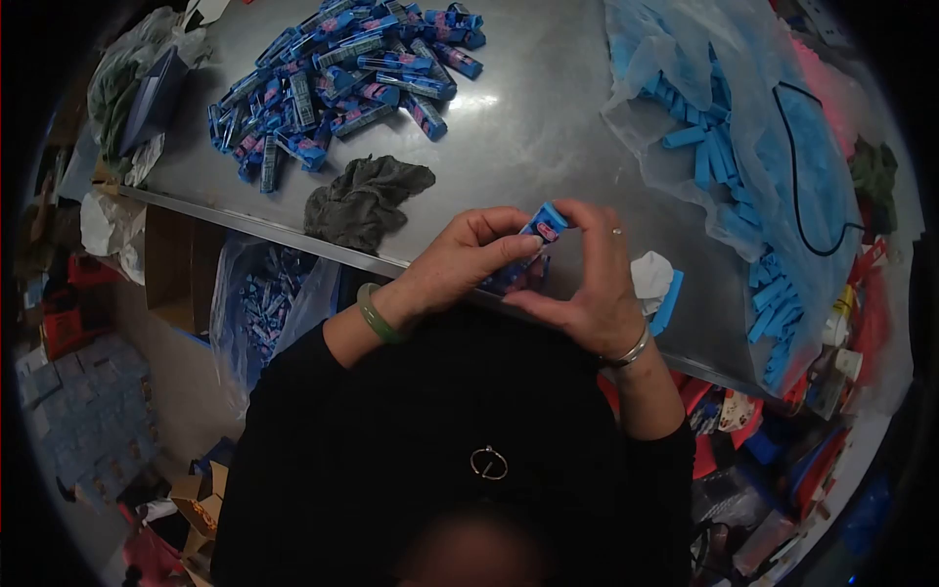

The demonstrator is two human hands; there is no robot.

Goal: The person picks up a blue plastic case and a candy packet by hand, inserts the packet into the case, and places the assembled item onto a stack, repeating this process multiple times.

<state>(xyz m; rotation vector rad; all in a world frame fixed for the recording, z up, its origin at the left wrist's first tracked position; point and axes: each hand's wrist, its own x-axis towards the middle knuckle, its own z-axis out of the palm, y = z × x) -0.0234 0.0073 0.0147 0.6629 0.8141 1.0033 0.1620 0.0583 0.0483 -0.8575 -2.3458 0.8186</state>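
A small blue packet [547, 224] with a pink-and-white label is held upright between my hands at the near edge of the metal table [548, 127]. My left hand [448, 259], a green bangle at its wrist, pinches the packet from the left with thumb and fingers. From the right, my right hand [599, 293] curls round it, index finger at its top and thumb lower down. More blue and pink wrapping [523, 275] shows below, partly hidden by the fingers. Farther back on the table lies a heap of similar blue packets [342, 83].
A dark grey cloth [364, 201] lies by the front edge. On the right, clear plastic sheeting [636, 127] surrounds many light blue pieces [719, 152]. A crumpled white wad [650, 274] sits beside my right hand. Below the table, left, hangs a bag of small packets [274, 303].
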